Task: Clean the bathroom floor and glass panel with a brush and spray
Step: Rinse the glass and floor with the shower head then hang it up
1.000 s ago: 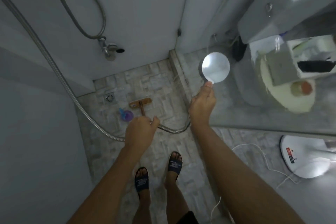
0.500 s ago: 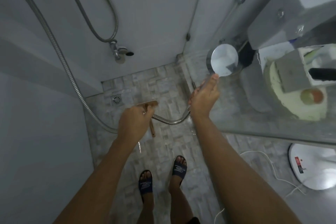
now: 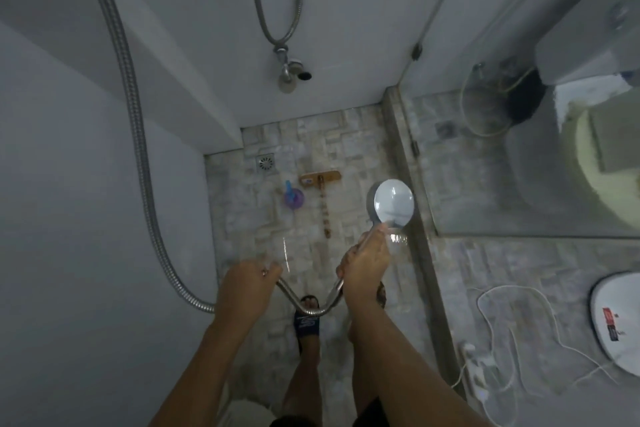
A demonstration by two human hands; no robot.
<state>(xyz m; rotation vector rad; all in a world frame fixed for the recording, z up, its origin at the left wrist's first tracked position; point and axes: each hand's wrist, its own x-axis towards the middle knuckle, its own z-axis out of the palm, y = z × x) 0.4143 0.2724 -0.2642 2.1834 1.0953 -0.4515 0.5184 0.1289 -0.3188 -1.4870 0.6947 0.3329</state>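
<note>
The right hand (image 3: 363, 267) has drawn the shower head (image 3: 393, 203) down and back from the glass panel (image 3: 519, 166); its face now sits over the floor (image 3: 346, 149) tiles just beside the kerb. The left hand (image 3: 247, 288) has dropped nearer the body, uncovering the brush (image 3: 320, 180) and purple spray bottle (image 3: 293, 197), and the hose (image 3: 310, 311) sags in a loop between both hands.

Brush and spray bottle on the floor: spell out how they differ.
The brush is brown wood, the spray bottle purple with a blue top. The brush is long, a crosswise head on a straight handle; the spray bottle is short and rounded. Both rest on the tiled floor.
</note>
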